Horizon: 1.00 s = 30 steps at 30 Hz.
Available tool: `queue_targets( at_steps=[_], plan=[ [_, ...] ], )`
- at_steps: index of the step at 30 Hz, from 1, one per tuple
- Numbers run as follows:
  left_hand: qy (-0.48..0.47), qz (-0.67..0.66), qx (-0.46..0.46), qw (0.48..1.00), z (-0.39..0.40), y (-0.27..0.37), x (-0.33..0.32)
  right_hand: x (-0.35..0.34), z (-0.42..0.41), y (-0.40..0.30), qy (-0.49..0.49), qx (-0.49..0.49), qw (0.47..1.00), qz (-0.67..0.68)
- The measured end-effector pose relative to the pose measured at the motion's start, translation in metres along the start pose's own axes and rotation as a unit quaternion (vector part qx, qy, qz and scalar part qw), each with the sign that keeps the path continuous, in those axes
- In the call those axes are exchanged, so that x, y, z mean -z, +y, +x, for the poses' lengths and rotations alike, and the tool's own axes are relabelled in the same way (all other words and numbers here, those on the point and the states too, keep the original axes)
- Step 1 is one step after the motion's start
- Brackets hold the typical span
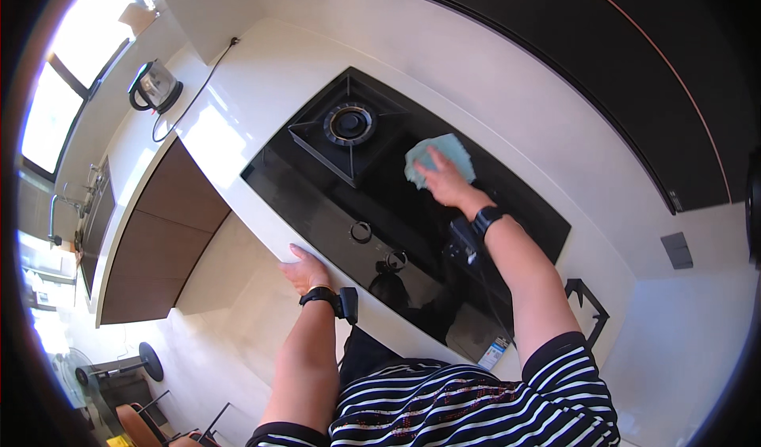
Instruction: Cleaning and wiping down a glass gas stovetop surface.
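Observation:
On the black glass gas cooktop (315,185), my right hand (446,179) presses a pale green cloth (458,150) flat, fingers spread over it. The cloth lies to the right of the left burner (349,124), whose square black pan support (324,153) is in place. My left hand (306,270) rests on the front edge of the white countertop (270,224), holding no loose object. Two round control knobs (360,232) are near the cooktop's front. My right forearm hides part of the cooktop's right side.
A black pan support (585,310) lies on the counter at right. At the back left stands an electric kettle (157,84), its cord (199,93) running to a wall socket. Dark wall cabinets (594,49) overhang the back. A sink tap (59,209) is far left.

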<state>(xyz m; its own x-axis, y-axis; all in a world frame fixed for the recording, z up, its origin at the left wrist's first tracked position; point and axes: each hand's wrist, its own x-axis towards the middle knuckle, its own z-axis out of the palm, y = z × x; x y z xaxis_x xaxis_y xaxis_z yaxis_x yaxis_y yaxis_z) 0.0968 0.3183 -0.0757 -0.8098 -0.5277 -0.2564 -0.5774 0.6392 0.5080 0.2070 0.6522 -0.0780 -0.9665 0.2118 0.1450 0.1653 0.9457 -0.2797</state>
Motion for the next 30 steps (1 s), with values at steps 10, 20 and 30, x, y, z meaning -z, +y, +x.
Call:
queue_targets(
  at_steps=[10, 20, 30],
  plan=[
    [0.004, 0.021, 0.013, 1.000, -0.003, 0.003, 0.002, -0.012, 0.052, -0.048, 0.007, -0.257, 0.964, -0.070],
    [0.018, 0.025, 0.015, 0.999, 0.002, -0.001, 0.004, -0.016, -0.001, -0.103, -0.128, 0.081, 0.986, 0.065],
    [0.019, 0.000, -0.016, 1.000, 0.001, -0.007, 0.002, 0.021, -0.027, 0.025, -0.007, -0.411, 0.909, -0.068]
  ],
)
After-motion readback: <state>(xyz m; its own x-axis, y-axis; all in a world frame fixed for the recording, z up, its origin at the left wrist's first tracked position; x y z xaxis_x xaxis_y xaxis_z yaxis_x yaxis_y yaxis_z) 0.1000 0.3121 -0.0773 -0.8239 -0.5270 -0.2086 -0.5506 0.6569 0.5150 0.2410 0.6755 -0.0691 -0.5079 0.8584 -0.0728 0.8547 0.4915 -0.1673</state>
